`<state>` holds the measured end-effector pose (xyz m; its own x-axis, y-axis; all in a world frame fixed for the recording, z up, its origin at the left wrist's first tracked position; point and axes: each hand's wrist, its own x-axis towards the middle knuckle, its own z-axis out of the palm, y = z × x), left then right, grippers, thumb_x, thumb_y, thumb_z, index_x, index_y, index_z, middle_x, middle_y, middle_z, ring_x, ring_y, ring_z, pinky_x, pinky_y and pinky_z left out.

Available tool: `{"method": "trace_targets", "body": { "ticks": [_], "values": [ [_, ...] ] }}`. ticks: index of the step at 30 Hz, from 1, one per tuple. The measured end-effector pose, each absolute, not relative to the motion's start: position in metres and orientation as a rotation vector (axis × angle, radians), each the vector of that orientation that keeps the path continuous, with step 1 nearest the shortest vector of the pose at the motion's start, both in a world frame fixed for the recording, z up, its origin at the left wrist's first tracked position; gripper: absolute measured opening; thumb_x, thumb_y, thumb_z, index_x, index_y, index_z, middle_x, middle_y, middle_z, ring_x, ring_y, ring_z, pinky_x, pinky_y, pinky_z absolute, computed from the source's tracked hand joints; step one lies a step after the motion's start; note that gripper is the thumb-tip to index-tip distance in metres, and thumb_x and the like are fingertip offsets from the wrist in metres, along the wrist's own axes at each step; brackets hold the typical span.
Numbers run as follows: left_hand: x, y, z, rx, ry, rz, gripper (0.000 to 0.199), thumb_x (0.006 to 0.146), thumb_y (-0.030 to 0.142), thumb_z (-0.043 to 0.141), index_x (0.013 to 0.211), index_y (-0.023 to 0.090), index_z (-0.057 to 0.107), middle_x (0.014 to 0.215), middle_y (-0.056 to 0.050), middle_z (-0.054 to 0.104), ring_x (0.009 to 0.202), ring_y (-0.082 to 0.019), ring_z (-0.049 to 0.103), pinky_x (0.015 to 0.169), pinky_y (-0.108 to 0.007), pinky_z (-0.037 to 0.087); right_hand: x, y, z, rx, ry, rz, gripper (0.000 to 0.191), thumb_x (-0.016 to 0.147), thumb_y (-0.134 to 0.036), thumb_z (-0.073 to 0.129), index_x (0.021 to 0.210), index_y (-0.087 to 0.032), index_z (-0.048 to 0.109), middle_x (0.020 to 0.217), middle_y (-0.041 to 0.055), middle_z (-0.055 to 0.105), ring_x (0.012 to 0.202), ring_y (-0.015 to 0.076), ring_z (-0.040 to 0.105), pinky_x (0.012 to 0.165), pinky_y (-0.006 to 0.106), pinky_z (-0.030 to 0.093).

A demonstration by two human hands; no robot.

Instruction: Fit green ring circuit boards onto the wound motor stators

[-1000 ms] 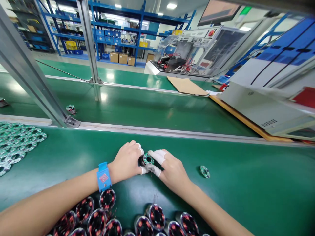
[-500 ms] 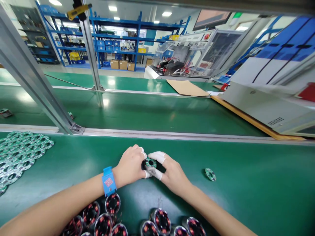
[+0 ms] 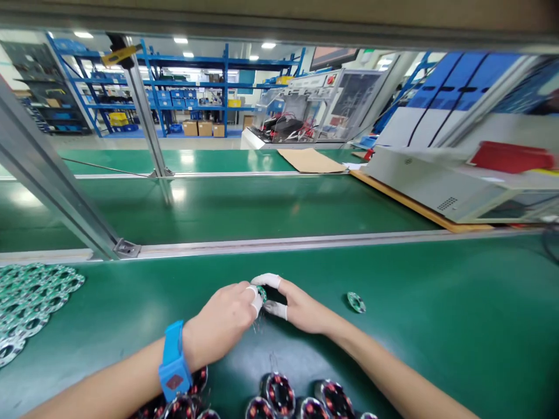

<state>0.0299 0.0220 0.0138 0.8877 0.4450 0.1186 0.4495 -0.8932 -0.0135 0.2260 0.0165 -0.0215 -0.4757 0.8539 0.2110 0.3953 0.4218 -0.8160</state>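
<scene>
My left hand (image 3: 227,314) closes around a small round part with a green ring-shaped circuit board (image 3: 262,293) on its right-facing side. Most of that part is hidden behind the fingers, and thin wires (image 3: 258,323) hang below it. My right hand (image 3: 297,302) has its index finger along the board's upper edge and its thumb at the lower edge, gripping it from the right. White finger cots cover fingertips of both hands. A blue wrist strap (image 3: 174,361) circles my left wrist. Another green ring board (image 3: 356,302) lies apart on the green bench, to the right.
Several ring boards (image 3: 35,297) lie in overlapping rows at the left. Motor stators with copper windings (image 3: 279,394) stand along the near edge, some under my left forearm. A metal post (image 3: 65,186) rises at the left, and a rail (image 3: 262,241) runs behind my hands.
My left hand has turned over the part, covering more of it, and the board now faces right. Wires show underneath. The right thumb and index finger stay around the board. The camera view has shifted.
</scene>
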Motion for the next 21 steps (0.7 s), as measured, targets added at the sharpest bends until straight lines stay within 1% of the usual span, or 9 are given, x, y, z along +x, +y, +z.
{"method": "trace_targets", "body": {
  "ticks": [3,7,11,13,14,16,17,18,21],
  "values": [
    [0.032,0.022,0.014,-2.998,-0.613,-0.176,0.028,0.090,0.008,0.032,0.075,0.013,0.056,0.077,-0.007,0.056,0.073,-0.019,0.052,0.067,-0.032,0.047,0.223,0.015,-0.026,-1.060,-1.980,0.932,0.032,0.079,-0.022,0.057,0.110,-0.018,0.053,0.110,0.0095,0.061,0.102,0.0198,0.057,0.093,0.040,0.045],
    [0.033,0.021,0.014,-2.935,-0.482,-0.103,0.025,0.086,0.004,0.038,0.076,0.011,0.060,0.076,-0.009,0.057,0.081,-0.023,0.054,0.071,-0.034,0.048,0.216,0.012,-0.029,-1.097,-1.948,0.891,0.031,0.078,-0.017,0.055,0.109,-0.016,0.053,0.108,0.0104,0.061,0.101,0.0196,0.056,0.092,0.040,0.045],
    [0.029,0.021,0.015,-2.990,-0.548,-0.088,0.022,0.085,0.005,0.042,0.078,0.011,0.061,0.080,-0.010,0.059,0.087,-0.023,0.055,0.076,-0.035,0.049,0.223,0.008,-0.013,-1.197,-2.018,0.729,0.038,0.071,-0.010,0.056,0.109,-0.017,0.055,0.106,0.0098,0.062,0.099,0.0208,0.056,0.088,0.040,0.046],
    [0.026,0.022,0.015,-3.117,-0.697,-0.169,0.016,0.086,0.012,0.046,0.083,0.014,0.061,0.086,-0.008,0.059,0.088,-0.021,0.055,0.078,-0.032,0.049,0.231,0.004,0.002,-1.247,-2.137,0.748,0.034,0.067,-0.006,0.056,0.098,-0.018,0.062,0.092,0.0056,0.065,0.084,0.0186,0.059,0.076,0.033,0.050],
    [0.026,0.023,0.014,-3.163,-0.805,-0.250,0.013,0.085,0.017,0.050,0.091,0.015,0.061,0.093,-0.008,0.059,0.091,-0.020,0.055,0.081,-0.031,0.048,0.234,0.001,0.009,-1.226,-2.239,0.836,0.029,0.067,-0.006,0.056,0.091,-0.019,0.065,0.082,0.0025,0.065,0.073,0.0161,0.059,0.068,0.028,0.050],
    [0.028,0.030,0.010,-3.215,-1.014,-0.430,0.029,0.080,0.027,0.059,0.107,0.017,0.056,0.107,-0.008,0.056,0.098,-0.020,0.053,0.086,-0.031,0.047,0.237,-0.004,0.021,-1.037,-2.475,1.068,0.023,0.069,-0.009,0.057,0.085,-0.021,0.069,0.069,-0.0016,0.062,0.058,0.0117,0.055,0.055,0.020,0.045],
    [0.030,0.036,0.009,-3.237,-1.085,-0.490,0.037,0.078,0.030,0.062,0.111,0.017,0.054,0.109,-0.008,0.055,0.099,-0.019,0.053,0.087,-0.031,0.046,0.236,-0.006,0.024,-0.896,-2.566,1.154,0.023,0.072,-0.013,0.058,0.089,-0.021,0.070,0.069,-0.0017,0.063,0.057,0.0110,0.055,0.054,0.019,0.044],
    [0.031,0.046,0.008,-3.262,-1.126,-0.523,0.037,0.076,0.030,0.063,0.110,0.017,0.055,0.107,-0.007,0.056,0.096,-0.019,0.054,0.086,-0.030,0.046,0.234,-0.009,0.027,-0.760,-2.620,1.200,0.025,0.074,-0.016,0.059,0.096,-0.022,0.070,0.072,-0.0008,0.063,0.060,0.0111,0.055,0.055,0.019,0.044],
    [0.023,0.095,0.011,-3.195,-1.297,-0.579,0.014,0.079,0.026,0.058,0.089,0.018,0.061,0.088,-0.003,0.060,0.083,-0.016,0.056,0.077,-0.025,0.045,0.227,-0.012,0.024,-0.551,-2.603,1.230,0.031,0.076,-0.023,0.060,0.106,-0.022,0.068,0.082,0.0024,0.066,0.070,0.0129,0.058,0.064,0.021,0.046]
  ]
}}
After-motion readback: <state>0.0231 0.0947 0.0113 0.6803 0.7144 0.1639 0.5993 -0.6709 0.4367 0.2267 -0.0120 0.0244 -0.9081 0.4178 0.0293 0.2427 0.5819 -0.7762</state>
